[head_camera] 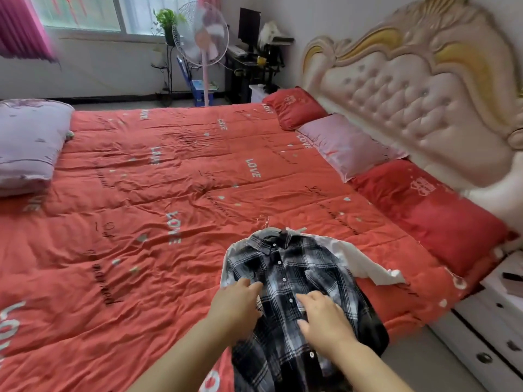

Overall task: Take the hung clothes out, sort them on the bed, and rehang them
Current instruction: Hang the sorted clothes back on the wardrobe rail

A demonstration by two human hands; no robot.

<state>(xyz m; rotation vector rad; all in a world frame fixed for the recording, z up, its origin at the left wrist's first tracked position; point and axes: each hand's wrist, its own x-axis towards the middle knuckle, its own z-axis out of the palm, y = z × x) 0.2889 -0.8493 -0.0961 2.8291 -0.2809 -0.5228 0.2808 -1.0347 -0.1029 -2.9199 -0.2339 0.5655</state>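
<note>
A black and white plaid shirt (288,270) lies face up on the red bedspread (158,210) near the bed's front edge, its tail hanging over the edge. A white garment (365,264) lies underneath it and sticks out to the right. The thin wire hook of a hanger (264,220) shows above the collar. My left hand (237,304) rests on the shirt's left side with fingers loosely extended. My right hand (325,315) lies flat on the button placket, fingers straight. Neither hand grips the cloth.
A folded lilac quilt (28,142) sits at the far left of the bed. Red and pink pillows (353,145) line the tufted headboard (424,89) on the right. A white drawer unit (492,329) stands at the near right. A standing fan (202,41) and a desk are beyond the bed.
</note>
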